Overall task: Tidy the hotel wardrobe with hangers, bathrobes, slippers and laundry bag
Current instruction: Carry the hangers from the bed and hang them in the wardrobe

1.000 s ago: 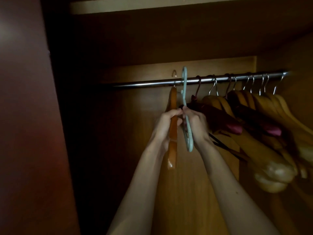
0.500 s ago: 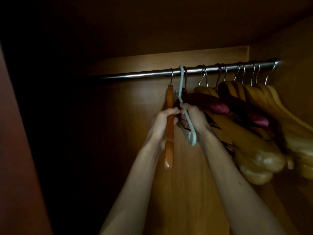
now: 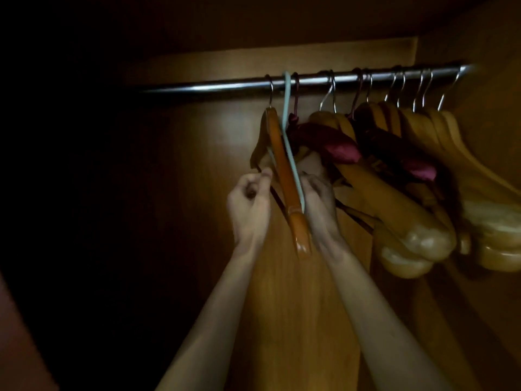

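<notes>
Hangers crowd the right of a chrome wardrobe rail (image 3: pixel 225 86): an orange wooden hanger (image 3: pixel 284 170) and a pale blue hanger (image 3: pixel 291 162) hang leftmost. Left hand (image 3: pixel 249 204) pinches the wooden hanger's lower bar; right hand (image 3: pixel 318 201) curls round the blue hanger's lower end.

Horizontal chrome metal rail (image 3: pixel 214 86) spans the upper part of the view, rising slightly toward the right, where its end meets the side wall; a bright highlight runs along it. Behind the rail, warm orange-brown wooden back panel (image 3: pixel 203 142), grain vertical, lit at centre and fading to black on the left. Dark wooden ceiling board (image 3: pixel 253 21) overhead, mostly in shadow. Wooden right side wall (image 3: pixel 496 52) dimly lit. Blurred reddish-brown door edge (image 3: pixel 17 342) at lower left corner.
</notes>
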A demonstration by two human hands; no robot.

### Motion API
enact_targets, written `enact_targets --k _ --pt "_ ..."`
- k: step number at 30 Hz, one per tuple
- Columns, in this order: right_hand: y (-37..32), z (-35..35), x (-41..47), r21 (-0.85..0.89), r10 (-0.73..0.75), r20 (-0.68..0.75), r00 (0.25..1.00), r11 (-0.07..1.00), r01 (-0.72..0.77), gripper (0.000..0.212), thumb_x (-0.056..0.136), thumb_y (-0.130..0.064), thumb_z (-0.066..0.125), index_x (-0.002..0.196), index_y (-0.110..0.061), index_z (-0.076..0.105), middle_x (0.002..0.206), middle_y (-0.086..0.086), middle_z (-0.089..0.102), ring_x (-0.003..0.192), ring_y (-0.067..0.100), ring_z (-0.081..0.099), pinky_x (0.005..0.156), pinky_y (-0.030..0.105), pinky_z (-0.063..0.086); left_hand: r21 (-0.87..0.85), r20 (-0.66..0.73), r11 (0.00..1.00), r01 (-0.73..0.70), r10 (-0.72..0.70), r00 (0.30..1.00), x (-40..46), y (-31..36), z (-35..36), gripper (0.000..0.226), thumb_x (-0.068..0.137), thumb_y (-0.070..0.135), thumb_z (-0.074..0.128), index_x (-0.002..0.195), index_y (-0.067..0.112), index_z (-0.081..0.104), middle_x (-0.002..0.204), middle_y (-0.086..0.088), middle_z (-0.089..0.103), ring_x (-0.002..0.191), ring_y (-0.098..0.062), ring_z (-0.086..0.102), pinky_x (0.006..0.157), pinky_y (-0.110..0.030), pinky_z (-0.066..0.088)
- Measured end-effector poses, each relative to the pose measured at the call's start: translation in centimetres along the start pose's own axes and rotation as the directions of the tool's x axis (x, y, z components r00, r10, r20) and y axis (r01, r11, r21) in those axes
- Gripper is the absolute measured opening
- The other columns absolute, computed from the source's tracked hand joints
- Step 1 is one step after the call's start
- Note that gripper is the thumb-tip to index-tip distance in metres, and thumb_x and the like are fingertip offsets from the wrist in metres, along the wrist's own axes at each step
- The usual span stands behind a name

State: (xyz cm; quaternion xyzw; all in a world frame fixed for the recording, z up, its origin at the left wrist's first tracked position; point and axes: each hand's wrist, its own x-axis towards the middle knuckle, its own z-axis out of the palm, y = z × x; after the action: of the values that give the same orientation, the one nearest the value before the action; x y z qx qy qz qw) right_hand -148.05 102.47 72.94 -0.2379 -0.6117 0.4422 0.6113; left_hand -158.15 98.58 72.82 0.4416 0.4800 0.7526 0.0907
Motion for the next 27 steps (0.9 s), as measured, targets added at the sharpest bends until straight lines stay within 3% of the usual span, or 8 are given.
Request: enact_targets --k 2,6,11,15,18,20,22,27 --pt "2.5 -0.8 -2.1 -0.039 0.025 0.007 1.0 0.999 -0.025 0.015 0.101 -0.02 0.056 0.092 -0.019 0.067 0.076 -0.012 0.069 0.07 -0.001 0.064 0.064 0.017 0.048 -0.018 -0.068 0.999 -0.036 0.035 0.997 -1.9 -3.0 -0.2 0.027 0.098 0.032 0.058 0.084 0.008 0.061 0.075 -0.013 0.062 0.07 -0.03 0.059 0.07 -0.041 0.052" --pt "8.4 -2.7 -7.5 -0.227 0.172 -0.02 0.985 0.959 -0.172 0.009 0.095 -0.035 0.061 0.09 -0.029 0.065 0.083 -0.012 0.068 0.072 0.005 0.063 0.061 0.024 0.047 -0.002 -0.078 0.994 0.112 -0.112 0.991 -7.7 -9.7 0.0 0.018 0.098 0.015 0.053 0.081 0.015 0.056 0.071 0.006 0.054 0.068 -0.011 0.051 0.067 -0.037 0.043" --pt "15.2 -7.8 -16.1 -0.439 0.326 -0.204 0.923 0.812 -0.384 0.01 0.096 -0.028 0.062 0.1 -0.022 0.069 0.093 -0.017 0.069 0.083 -0.002 0.065 0.073 0.018 0.053 0.213 0.275 0.911 0.353 -0.403 0.873 -18.1 -17.4 0.4 0.024 0.103 0.02 0.052 0.08 0.019 0.058 0.069 0.007 0.057 0.06 -0.006 0.049 0.057 -0.023 0.04" --pt "18.4 -13.2 -24.8 -0.499 0.481 -0.398 0.781 0.601 -0.624 0.015 0.096 -0.027 0.061 0.104 -0.017 0.07 0.102 -0.005 0.071 0.09 0.011 0.068 0.076 0.029 0.056 0.488 0.523 0.777 0.398 -0.626 0.579 -26.4 -23.0 -0.1 0.011 0.098 0.019 0.06 0.091 0.013 0.066 0.079 -0.001 0.065 0.07 -0.014 0.06 0.062 -0.024 0.045" --pt "19.2 -16.3 -32.0 -0.467 0.52 -0.54 0.662 0.47 -0.749 0.008 0.094 -0.024 0.066 0.086 -0.025 0.067 0.093 -0.006 0.07 0.086 0.009 0.067 0.065 0.017 0.048 0.647 0.624 0.683 0.337 -0.729 0.281 -32.7 -25.9 -1.0 0.012 0.097 0.022 0.064 0.095 0.011 0.068 0.076 0.002 0.066 0.063 -0.008 0.06 0.058 -0.021 0.046" --pt "19.5 -18.0 -36.9 -0.377 0.531 -0.654 0.539 0.389 -0.841 0.012 0.092 -0.028 0.068 0.081 -0.028 0.065 0.083 -0.01 0.068 0.083 0.008 0.067 0.068 0.02 0.05 0.736 0.636 0.634 0.238 -0.767 0.079 -37.0 -27.1 -1.5 0.02 0.098 0.026 0.063 0.102 0.007 0.069 0.076 0.001 0.067 0.054 -0.006 0.057 0.047 -0.016 0.043" --pt "19.5 -18.7 -41.0 -0.311 0.56 -0.705 0.436 0.309 -0.899 0.012 0.089 -0.031 0.068 0.078 -0.027 0.066 0.078 -0.011 0.069 0.084 0.012 0.069 0.076 0.028 0.055 0.771 0.628 0.616 0.163 -0.778 -0.031 -39.9 -27.8 -2.4 0.022 0.098 0.023 0.062 0.103 0.004 0.071 0.075 -0.003 0.068 0.051 -0.01 0.055 0.043 -0.017 0.041" --pt "18.6 -18.9 -55.6 0.006 0.573 -0.817 0.064 0.119 -0.993 0.021 0.09 -0.034 0.066 0.097 -0.017 0.076 0.1 0.003 0.076 0.099 0.022 0.068 0.079 0.027 0.05 0.764 0.547 0.635 -0.118 -0.733 -0.404 -50.0 -27.6 -5.6 0.016 0.097 0.015 0.057 0.096 0.004 0.068 0.072 -0.007 0.065 0.048 -0.013 0.052 0.038 -0.018 0.039"
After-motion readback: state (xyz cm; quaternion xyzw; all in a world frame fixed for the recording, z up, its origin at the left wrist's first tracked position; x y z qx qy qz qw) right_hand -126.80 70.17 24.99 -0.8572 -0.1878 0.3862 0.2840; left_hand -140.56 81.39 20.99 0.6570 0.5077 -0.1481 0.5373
